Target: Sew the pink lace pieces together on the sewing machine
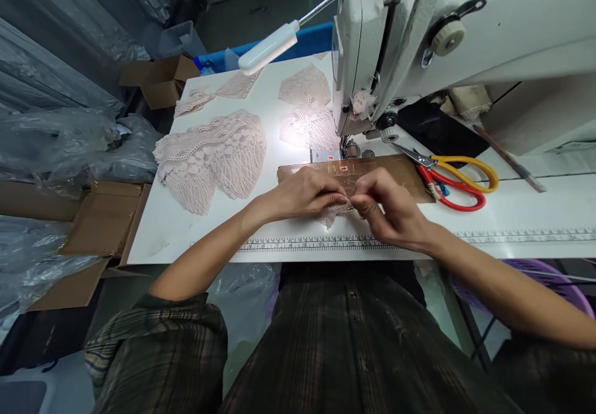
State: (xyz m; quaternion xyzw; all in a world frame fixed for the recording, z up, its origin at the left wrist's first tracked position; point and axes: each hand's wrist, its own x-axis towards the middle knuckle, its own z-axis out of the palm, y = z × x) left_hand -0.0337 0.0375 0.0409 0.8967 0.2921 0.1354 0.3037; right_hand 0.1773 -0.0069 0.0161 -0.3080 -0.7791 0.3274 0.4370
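Note:
In front of the sewing machine (356,48), both hands meet over a small piece of pale lace (329,218), mostly covered by the fingers. My left hand (307,193) is closed, thumb and fingers pinching the lace from the left. My right hand (386,206) pinches at the same spot from the right, its fingers curled; a bit of the lace seems to lie between its fingertips. Just beyond the hands is a brown taped strip (298,171) beneath the needle area. Scissors (459,175) with yellow and red handles rest right of my right hand.
Beige lace pieces (218,153) lie on the white table (162,234) at left, with more lace (305,85) near the machine. A lamp (270,48) hangs over them. A printed ruler (302,244) runs along the front edge. Cardboard boxes (105,221) stand left.

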